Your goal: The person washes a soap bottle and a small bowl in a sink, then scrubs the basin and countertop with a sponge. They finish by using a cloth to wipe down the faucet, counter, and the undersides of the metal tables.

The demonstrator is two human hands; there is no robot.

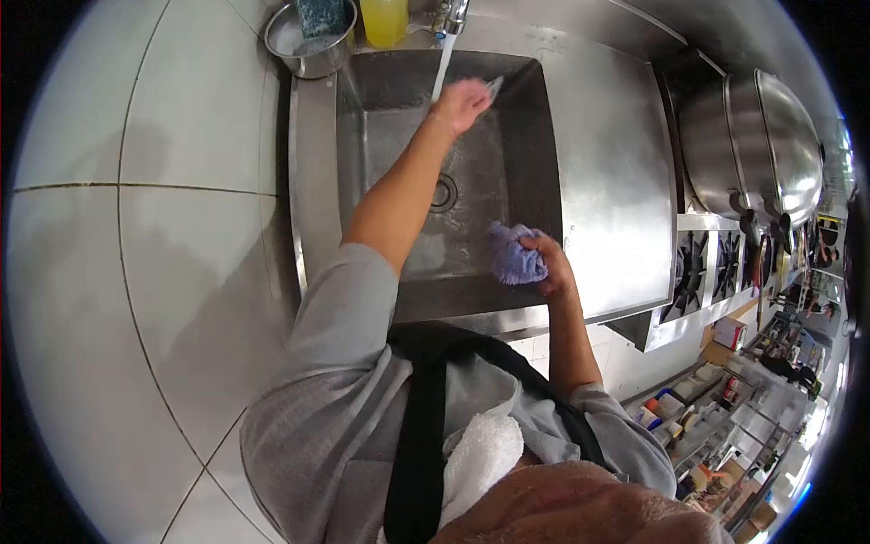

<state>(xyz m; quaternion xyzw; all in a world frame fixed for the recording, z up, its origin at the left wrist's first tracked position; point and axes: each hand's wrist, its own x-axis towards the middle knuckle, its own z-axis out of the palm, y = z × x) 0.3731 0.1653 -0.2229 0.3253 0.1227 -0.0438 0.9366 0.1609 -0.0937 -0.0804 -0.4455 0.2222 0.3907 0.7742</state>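
My left hand (464,104) reaches over the far part of the metal sink (544,159), beside the running stream of water (444,65). Its fingers are smeared by motion. A pale, glinting shape (495,87) shows at the fingertips; whether it is splashing water or an object I cannot make out. At the sink's near right side, my right hand (555,265) is closed on a bunched purple cloth (518,256), holding it above the basin. The drain (442,193) shows between the two arms.
The faucet (456,16) stands at the back edge. A metal pot (313,62) with a dark green scouring pad (321,16) and a yellow liquid container (383,23) sit back left. Right are a steel counter (616,181), large steel pots (752,145) and stove burners (693,263).
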